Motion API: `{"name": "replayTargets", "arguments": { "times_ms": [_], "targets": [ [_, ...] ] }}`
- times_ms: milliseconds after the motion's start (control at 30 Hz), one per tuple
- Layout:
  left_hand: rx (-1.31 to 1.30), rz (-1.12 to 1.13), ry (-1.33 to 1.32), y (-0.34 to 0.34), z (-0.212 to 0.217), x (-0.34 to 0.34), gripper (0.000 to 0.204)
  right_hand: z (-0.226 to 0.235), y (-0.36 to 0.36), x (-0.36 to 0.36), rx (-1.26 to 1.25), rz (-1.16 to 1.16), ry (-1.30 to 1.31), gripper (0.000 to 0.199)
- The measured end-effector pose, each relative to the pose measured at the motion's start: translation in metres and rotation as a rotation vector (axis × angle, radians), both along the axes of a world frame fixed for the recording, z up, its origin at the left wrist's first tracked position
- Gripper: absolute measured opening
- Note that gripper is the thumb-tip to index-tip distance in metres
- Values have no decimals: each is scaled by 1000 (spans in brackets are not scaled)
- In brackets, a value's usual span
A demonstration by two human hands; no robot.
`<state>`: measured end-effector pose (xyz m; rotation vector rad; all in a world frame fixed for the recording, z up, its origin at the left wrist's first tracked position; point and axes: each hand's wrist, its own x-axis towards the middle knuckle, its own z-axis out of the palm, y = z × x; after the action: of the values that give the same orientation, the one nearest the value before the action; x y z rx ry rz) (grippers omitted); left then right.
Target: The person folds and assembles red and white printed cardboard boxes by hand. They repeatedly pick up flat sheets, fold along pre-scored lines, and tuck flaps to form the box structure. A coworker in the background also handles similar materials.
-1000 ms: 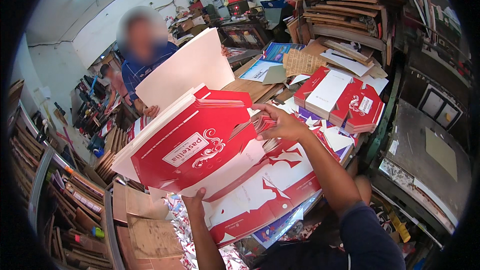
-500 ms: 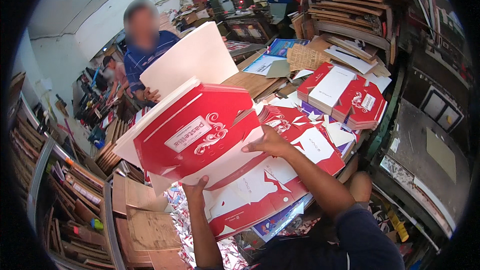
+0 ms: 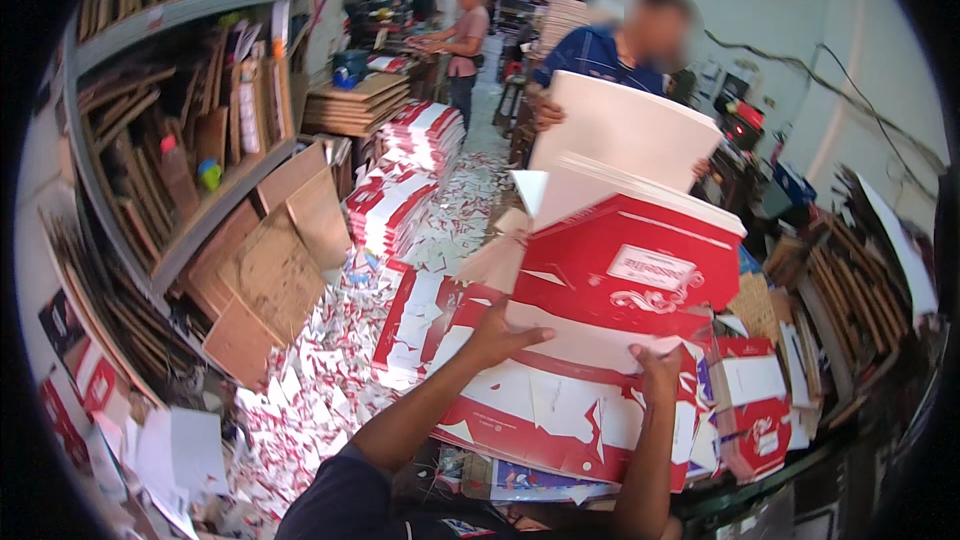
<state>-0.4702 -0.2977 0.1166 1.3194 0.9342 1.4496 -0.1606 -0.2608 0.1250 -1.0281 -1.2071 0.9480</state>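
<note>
Between my two hands is a thick stack of red-and-white printed card sheets (image 3: 580, 250), its far part tilted up. My left hand (image 3: 497, 336) grips the near left edge, thumb on top, and my right hand (image 3: 657, 368) clasps the near right edge the same way. Fingers beneath the sheets are hidden. Under the stack lie more red-and-white sheets (image 3: 525, 400) with torn-looking white patches. Just beyond, a person in a blue shirt (image 3: 590, 52) holds a large pale sheet (image 3: 625, 120) upright behind my stack.
Paper scraps (image 3: 310, 400) cover the floor at left, beside leaning brown boards (image 3: 265, 265) and a metal shelf (image 3: 215, 205). Bundled red-and-white sheets (image 3: 385, 205) stand farther back. At right sits a cut card pile (image 3: 755, 390). Another person (image 3: 466, 40) stands far back.
My view has swung left, bringing the scrap-covered floor and sheet bundles into sight. The stack now stands squarer to me, still in both hands. The co-worker's pale sheet is more upright.
</note>
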Motion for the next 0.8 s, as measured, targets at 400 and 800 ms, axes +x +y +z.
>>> {"name": "replayTargets", "arguments": {
  "times_ms": [400,800],
  "targets": [
    [578,714,-62,-29,82,-57,116,-9,13,10,106,83,96,68],
    [248,79,48,18,204,-12,60,5,2,-7,62,113,57,69]
  ]
}}
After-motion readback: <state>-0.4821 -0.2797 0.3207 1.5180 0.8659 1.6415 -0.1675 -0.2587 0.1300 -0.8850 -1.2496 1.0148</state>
